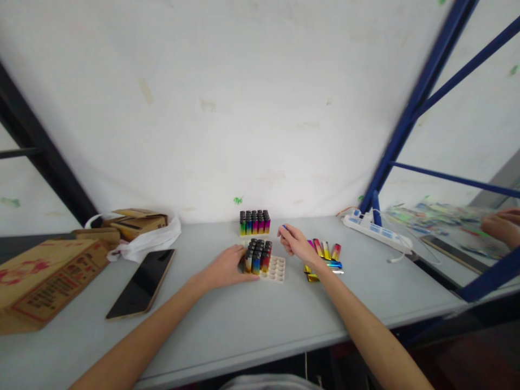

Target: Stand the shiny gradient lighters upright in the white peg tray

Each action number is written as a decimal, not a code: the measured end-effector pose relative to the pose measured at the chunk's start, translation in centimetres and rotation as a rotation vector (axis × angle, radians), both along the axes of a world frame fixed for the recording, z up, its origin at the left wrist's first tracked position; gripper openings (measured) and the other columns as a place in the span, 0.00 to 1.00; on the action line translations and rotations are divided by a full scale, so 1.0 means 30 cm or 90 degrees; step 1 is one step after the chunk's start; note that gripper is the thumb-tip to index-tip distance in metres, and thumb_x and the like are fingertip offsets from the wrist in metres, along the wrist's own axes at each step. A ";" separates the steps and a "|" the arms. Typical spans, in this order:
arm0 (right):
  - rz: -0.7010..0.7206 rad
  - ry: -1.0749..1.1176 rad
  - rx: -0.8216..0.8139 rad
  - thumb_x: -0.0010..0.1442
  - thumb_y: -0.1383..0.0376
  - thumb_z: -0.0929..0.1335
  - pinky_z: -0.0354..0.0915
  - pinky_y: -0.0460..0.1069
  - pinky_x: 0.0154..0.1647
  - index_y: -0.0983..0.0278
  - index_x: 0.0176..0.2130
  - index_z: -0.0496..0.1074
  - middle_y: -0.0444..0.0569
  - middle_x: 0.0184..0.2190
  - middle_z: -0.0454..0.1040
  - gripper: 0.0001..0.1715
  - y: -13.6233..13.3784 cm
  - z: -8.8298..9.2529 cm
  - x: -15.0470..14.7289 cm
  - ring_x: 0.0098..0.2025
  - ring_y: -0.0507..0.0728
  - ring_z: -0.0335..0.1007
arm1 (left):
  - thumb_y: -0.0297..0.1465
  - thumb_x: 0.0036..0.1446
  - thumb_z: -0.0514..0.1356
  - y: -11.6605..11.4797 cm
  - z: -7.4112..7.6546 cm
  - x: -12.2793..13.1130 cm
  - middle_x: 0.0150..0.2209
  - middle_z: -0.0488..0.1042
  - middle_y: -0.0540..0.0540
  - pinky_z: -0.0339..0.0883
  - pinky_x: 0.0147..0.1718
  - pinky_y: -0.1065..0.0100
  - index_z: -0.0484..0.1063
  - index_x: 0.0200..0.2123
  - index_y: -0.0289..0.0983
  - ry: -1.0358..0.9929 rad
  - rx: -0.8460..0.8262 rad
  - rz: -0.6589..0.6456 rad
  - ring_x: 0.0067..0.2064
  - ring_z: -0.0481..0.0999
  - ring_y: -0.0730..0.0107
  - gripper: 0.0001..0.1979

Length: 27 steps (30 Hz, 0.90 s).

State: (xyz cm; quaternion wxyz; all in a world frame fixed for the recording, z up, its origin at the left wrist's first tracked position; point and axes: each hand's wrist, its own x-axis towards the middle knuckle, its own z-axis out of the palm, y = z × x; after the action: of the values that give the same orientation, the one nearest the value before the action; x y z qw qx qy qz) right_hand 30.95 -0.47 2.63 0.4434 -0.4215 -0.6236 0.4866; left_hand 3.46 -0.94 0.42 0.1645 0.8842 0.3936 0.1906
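A pale tray (278,270) with round holes holds a block of upright lighters (257,257) with black tops and shiny rainbow bodies; its right-hand holes show bare. My left hand (228,266) is curled round the tray's left end, thumb along the front and fingers behind. Right of the tray and above the table, my right hand (296,244) is closed in a pinch on a lighter (285,227); only a small blue end shows. Under and beside that wrist lie several loose shiny lighters (325,250) in red, yellow, blue and gold, partly hidden by my forearm.
Behind the tray, a second block of upright lighters (254,223) stands near the wall. A phone (142,284), cardboard boxes (49,276) and a white plastic bag (148,246) lie left. At right are a power strip (377,234) and blue frame (400,130); another person's hand (504,226) is beyond.
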 end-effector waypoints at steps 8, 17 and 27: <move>-0.183 -0.219 0.179 0.60 0.45 0.64 0.48 0.49 0.29 0.59 0.22 0.55 0.41 0.21 0.52 0.26 -0.012 -0.011 -0.023 0.27 0.52 0.51 | 0.60 0.50 0.70 0.009 -0.007 -0.005 0.50 0.82 0.38 0.72 0.54 0.54 0.79 0.54 0.38 0.010 0.007 0.003 0.52 0.80 0.44 0.38; -0.185 -0.233 0.214 0.61 0.46 0.62 0.48 0.49 0.31 0.59 0.23 0.55 0.41 0.22 0.52 0.25 -0.028 0.006 -0.032 0.28 0.53 0.52 | 0.61 0.51 0.70 0.007 -0.002 -0.002 0.50 0.82 0.37 0.73 0.55 0.53 0.79 0.54 0.37 0.022 0.017 0.004 0.52 0.80 0.42 0.38; -0.190 -0.237 0.236 0.61 0.50 0.62 0.50 0.50 0.31 0.59 0.24 0.56 0.41 0.22 0.54 0.21 -0.030 0.004 -0.033 0.28 0.53 0.54 | 0.60 0.50 0.71 0.006 -0.002 -0.002 0.50 0.82 0.37 0.73 0.55 0.52 0.80 0.52 0.37 0.006 0.017 0.007 0.52 0.81 0.41 0.38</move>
State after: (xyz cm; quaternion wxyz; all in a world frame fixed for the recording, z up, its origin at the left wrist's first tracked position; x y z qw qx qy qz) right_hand 29.96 -1.37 2.73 0.4575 -0.5022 -0.7035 0.2088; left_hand 3.40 -0.76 0.35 0.1496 0.8851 0.3963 0.1927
